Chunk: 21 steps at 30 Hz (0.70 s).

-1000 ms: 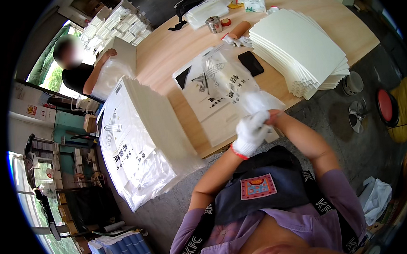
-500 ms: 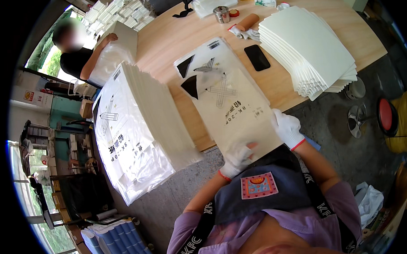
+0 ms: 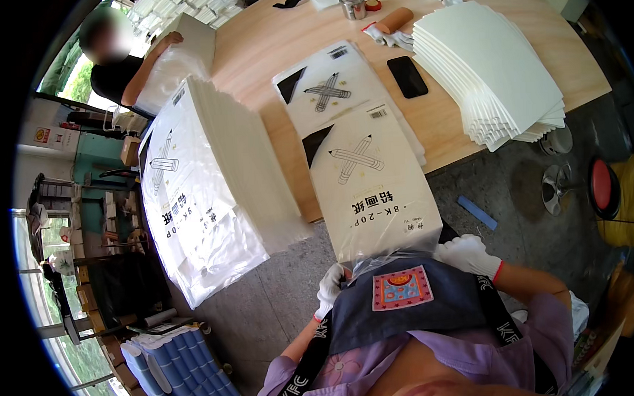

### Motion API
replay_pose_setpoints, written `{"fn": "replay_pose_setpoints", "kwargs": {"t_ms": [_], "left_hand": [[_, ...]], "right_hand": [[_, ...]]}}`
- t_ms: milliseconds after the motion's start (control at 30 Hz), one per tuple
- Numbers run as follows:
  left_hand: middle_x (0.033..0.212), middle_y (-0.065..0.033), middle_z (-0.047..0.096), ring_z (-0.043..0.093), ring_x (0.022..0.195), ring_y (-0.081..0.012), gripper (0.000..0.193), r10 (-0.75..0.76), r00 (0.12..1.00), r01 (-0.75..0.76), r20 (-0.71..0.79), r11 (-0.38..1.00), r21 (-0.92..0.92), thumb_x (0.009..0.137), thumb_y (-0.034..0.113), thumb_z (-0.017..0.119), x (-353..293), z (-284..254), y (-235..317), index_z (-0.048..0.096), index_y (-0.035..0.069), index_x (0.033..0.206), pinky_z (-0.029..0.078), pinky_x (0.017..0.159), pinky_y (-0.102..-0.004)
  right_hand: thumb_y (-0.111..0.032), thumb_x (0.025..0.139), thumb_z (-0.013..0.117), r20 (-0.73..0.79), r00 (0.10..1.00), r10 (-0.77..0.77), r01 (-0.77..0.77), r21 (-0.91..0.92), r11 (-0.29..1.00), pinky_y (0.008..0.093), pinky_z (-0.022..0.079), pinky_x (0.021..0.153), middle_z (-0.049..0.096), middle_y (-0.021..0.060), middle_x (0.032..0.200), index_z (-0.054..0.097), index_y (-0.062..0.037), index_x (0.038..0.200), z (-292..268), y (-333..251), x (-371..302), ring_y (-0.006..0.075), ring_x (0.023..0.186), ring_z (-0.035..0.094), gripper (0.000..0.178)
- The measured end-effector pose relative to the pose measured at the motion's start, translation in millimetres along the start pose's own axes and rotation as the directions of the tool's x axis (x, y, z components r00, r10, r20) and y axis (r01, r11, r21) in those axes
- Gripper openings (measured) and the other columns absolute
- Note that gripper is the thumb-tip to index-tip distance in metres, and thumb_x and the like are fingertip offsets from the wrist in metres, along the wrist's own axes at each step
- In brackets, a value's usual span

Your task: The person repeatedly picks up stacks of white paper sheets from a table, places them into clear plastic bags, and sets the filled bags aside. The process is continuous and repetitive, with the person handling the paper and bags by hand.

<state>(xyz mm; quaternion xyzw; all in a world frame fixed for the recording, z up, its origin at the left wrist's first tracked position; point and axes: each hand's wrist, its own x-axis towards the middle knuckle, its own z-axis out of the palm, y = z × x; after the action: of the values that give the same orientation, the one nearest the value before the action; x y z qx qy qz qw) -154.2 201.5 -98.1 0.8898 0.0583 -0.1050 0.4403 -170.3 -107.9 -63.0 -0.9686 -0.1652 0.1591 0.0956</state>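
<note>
A clear plastic bag of cream drawing paper [image 3: 376,185], printed with crossed pencils and a black corner, reaches from the table edge to my apron. Its loose plastic end is crumpled against the apron. My left hand [image 3: 329,290], in a white knit glove, is closed at the bag's near left corner. At the near right corner my gloved right hand [image 3: 470,255] is closed too, its fingertips partly hidden. Beneath the far end of this bag lies a similar packet [image 3: 327,82]. To the left leans a thick stack of printed packets [image 3: 198,195], its lower part in shiny plastic.
Fanned white sheets [image 3: 491,73] lie at the table's right, beside a black phone [image 3: 407,77]. Farther back are a metal pot [image 3: 353,7], a brown roll [image 3: 395,20] and spare gloves [image 3: 387,38]. Another person [image 3: 117,72] handles plastic-covered sheets at far left. A stool [image 3: 603,193] stands right.
Both hands have moved down to the bag's near corners; the left also went outward. The bag has come toward me, with its clear end now against the apron. A blue strip on the floor shows more fully.
</note>
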Motion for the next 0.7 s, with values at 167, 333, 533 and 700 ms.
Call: {"fn": "replay_pose_setpoints", "kwargs": {"t_ms": [167, 333, 533, 700], "left_hand": [[0.063, -0.0066, 0.044, 0.044, 0.056, -0.0172, 0.019, 0.21, 0.949, -0.262, -0.236, 0.941, -0.216, 0.073, 0.003, 0.063, 77.9, 14.9, 1.9, 0.044, 0.006, 0.072, 0.04, 0.053, -0.0298], [0.066, -0.0046, 0.05, 0.055, 0.066, -0.0142, 0.013, 0.282, 0.955, -0.297, 0.096, 0.909, 0.293, 0.076, 0.007, 0.061, 48.8, 16.1, -62.0, 0.048, 0.006, 0.079, 0.046, 0.06, -0.032], [0.085, -0.0054, 0.062, 0.059, 0.078, -0.0154, 0.031, -0.378, 0.914, 0.364, 0.148, 0.603, -0.71, 0.086, 0.031, 0.064, 84.1, 34.6, -62.0, 0.056, 0.003, 0.095, 0.048, 0.069, -0.0334], [0.078, -0.0149, 0.062, 0.062, 0.073, -0.0234, 0.029, 0.149, 0.988, -0.144, 0.03, 0.983, -0.115, 0.089, 0.03, 0.061, 125.0, 23.5, 30.1, 0.059, 0.001, 0.091, 0.047, 0.065, -0.035]], "right_hand": [[-0.021, 0.073, 0.055, -0.35, 0.913, -0.211, 0.18, -0.12, 0.976, 0.0398, 0.046, 0.053, 0.06, 0.0078, 0.061, 0.059, -0.0093, 0.064, -34.1, 24.6, 52.3, 0.0269, 0.058, 0.06, 0.015], [-0.02, 0.077, 0.052, 0.098, 0.994, -0.055, 0.073, -0.191, 0.979, 0.0443, 0.047, 0.051, 0.06, 0.0091, 0.067, 0.057, -0.0097, 0.065, 21.5, 49.3, 25.9, 0.0268, 0.058, 0.061, 0.016], [-0.037, 0.093, 0.044, -0.178, 0.887, 0.427, -0.307, 0.464, 0.831, 0.045, 0.047, 0.065, 0.06, 0.0129, 0.073, 0.06, -0.0066, 0.087, 55.0, 104.2, 76.7, 0.0341, 0.07, 0.061, 0.035], [-0.034, 0.094, 0.05, 0.294, 0.928, 0.23, -0.282, 0.956, -0.083, 0.0406, 0.047, 0.065, 0.065, 0.0032, 0.083, 0.061, -0.0076, 0.103, 78.9, 94.2, 133.3, 0.0228, 0.07, 0.06, 0.03]]}}
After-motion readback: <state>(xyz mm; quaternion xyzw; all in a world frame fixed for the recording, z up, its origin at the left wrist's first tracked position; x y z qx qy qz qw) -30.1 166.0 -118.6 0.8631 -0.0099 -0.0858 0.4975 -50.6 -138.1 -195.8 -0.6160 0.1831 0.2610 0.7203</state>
